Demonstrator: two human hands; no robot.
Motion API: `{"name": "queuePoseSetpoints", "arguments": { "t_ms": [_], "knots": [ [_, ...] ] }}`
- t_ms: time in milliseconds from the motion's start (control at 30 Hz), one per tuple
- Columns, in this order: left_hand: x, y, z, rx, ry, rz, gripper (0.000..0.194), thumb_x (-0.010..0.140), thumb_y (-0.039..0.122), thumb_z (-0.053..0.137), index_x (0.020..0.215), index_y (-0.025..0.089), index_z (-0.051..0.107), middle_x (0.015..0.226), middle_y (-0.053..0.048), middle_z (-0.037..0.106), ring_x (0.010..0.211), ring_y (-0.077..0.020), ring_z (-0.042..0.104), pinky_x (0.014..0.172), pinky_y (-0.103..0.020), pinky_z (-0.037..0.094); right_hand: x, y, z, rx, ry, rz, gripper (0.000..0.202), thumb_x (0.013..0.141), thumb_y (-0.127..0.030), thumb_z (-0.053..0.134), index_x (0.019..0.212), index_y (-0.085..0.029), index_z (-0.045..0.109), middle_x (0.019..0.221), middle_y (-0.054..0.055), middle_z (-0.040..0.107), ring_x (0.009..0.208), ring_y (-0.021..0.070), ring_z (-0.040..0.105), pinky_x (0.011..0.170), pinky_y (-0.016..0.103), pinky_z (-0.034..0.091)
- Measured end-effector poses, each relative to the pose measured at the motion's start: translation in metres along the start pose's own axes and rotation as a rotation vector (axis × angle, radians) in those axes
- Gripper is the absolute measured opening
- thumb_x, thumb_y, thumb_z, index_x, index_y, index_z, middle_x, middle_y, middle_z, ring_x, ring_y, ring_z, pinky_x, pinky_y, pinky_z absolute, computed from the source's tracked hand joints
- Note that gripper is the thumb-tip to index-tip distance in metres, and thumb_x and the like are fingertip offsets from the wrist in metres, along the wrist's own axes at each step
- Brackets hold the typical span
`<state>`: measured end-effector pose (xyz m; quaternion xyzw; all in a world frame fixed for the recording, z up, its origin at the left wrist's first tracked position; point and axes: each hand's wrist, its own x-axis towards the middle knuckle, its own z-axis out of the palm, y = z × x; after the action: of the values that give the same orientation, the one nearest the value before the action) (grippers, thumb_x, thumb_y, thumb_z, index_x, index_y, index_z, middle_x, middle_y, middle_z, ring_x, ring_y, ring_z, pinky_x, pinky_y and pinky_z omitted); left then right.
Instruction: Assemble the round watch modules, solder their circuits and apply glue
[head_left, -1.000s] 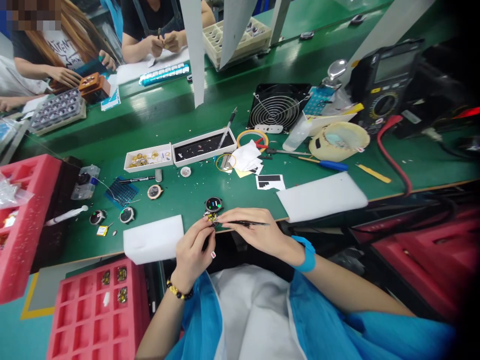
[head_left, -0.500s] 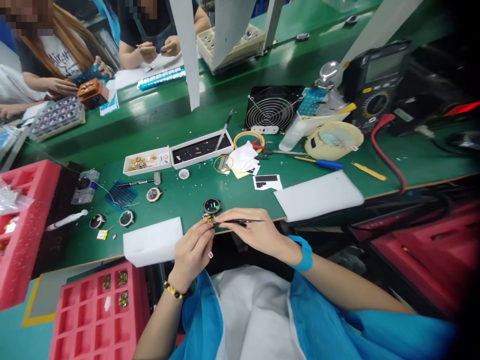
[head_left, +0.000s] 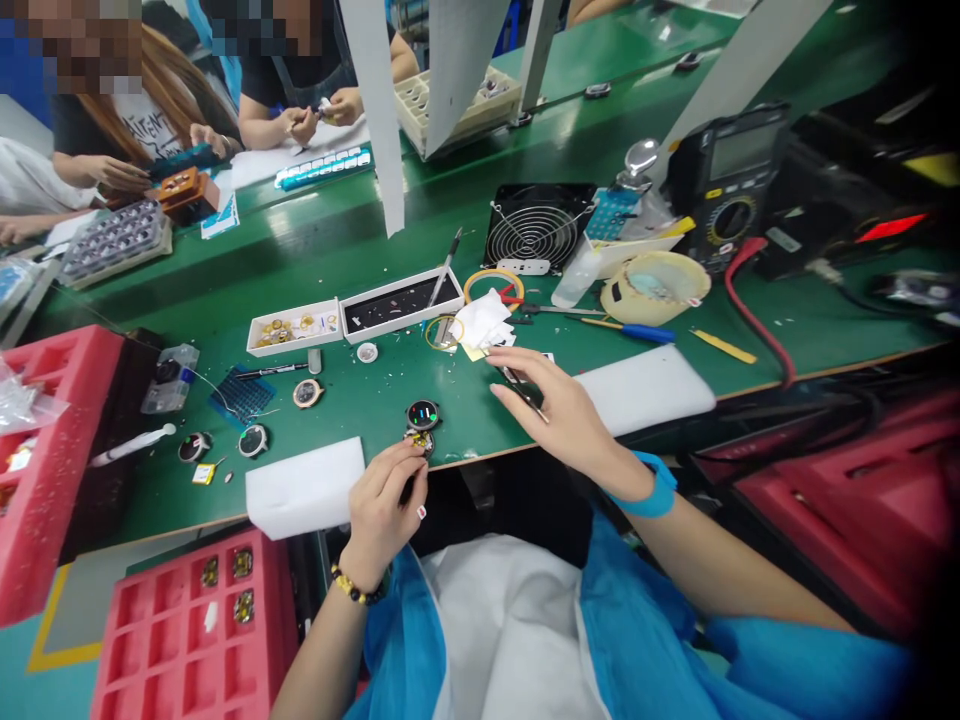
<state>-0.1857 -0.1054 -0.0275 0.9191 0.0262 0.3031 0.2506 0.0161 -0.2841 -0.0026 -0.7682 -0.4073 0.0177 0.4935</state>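
The left hand (head_left: 386, 495) had its grip closed on a yellow component (head_left: 417, 439) by the edge of the surface (head_left: 469, 400), just beside a lit watch (head_left: 423, 413). The right hand (head_left: 561, 412) held a slim dark tool (head_left: 535, 406).

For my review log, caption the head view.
Left hand holds small yellow metallic part beside round black watch; right hand holds slim dark tool.

room is found on counter (head_left: 366, 400) between lit watch (head_left: 422, 414) and gold-rimmed watch (head_left: 307, 393) | way beyond barred by black-lined tray (head_left: 405, 323) | right flank blocked by right hand (head_left: 561, 412), foam pad (head_left: 656, 390)
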Motion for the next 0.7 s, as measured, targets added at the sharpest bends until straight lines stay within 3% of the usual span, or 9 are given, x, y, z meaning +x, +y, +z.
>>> {"name": "queuePoseSetpoints", "arguments": {
  "t_ms": [200,333,433,533,600,700],
  "knots": [
    [0.002,0.0,-0.001,-0.002,-0.003,-0.025,0.02,0.092,0.006,0.064,0.107,0.02,0.065,0.111,-0.007,0.075,0.109,-0.0204,0.071,0.098,-0.038,0.06,-0.01,0.005,-0.007,-0.155,-0.103,-0.004,0.043,0.099,-0.033,0.063,0.141,-0.028,0.056,0.153,0.01,0.052,0.14,0.0327,0.051,0.117,0.057,0.043],
    [0.002,-0.001,-0.001,0.011,0.013,0.014,0.02,0.092,0.007,0.065,0.107,0.019,0.066,0.11,-0.007,0.075,0.106,-0.02,0.072,0.097,-0.036,0.06,-0.007,0.004,-0.036,-0.093,-0.033,0.01,0.045,0.098,-0.034,0.066,0.141,-0.027,0.055,0.15,0.011,0.055,0.14,0.0299,0.052,0.118,0.054,0.043],
    [0.002,-0.003,0.001,0.031,0.044,0.052,0.018,0.092,0.009,0.066,0.106,0.019,0.066,0.109,-0.007,0.075,0.104,-0.0204,0.073,0.096,-0.035,0.06,0.012,0.021,-0.093,0.078,0.24,0.125,0.048,0.098,-0.036,0.066,0.143,-0.024,0.051,0.139,0.014,0.064,0.129,0.028,0.062,0.107,0.047,0.053],
    [0.003,-0.003,0.002,0.044,0.079,0.076,0.016,0.093,0.01,0.065,0.104,0.02,0.067,0.108,-0.007,0.076,0.102,-0.0207,0.074,0.094,-0.035,0.061,0.042,0.046,-0.179,0.255,0.652,0.269,0.043,0.101,-0.031,0.062,0.141,-0.019,0.052,0.137,0.023,0.065,0.116,0.0268,0.071,0.088,0.038,0.06],
    [0.003,-0.001,0.003,0.041,0.1,0.081,0.015,0.093,0.01,0.063,0.103,0.021,0.067,0.106,-0.007,0.076,0.1,-0.0207,0.074,0.091,-0.034,0.063,0.064,0.064,-0.235,0.259,0.842,0.407,0.022,0.104,-0.027,0.055,0.12,-0.018,0.068,0.134,0.025,0.066,0.108,0.0247,0.074,0.079,0.034,0.059],
    [0.004,0.002,0.003,0.031,0.112,0.067,0.016,0.094,0.009,0.06,0.102,0.021,0.066,0.105,-0.007,0.076,0.1,-0.0209,0.075,0.09,-0.034,0.065,0.096,0.087,-0.292,0.18,0.89,0.423,0.037,0.103,-0.01,0.047,0.074,-0.015,0.069,0.123,0.029,0.07,0.09,0.0227,0.078,0.068,0.037,0.057]
  ]
}}
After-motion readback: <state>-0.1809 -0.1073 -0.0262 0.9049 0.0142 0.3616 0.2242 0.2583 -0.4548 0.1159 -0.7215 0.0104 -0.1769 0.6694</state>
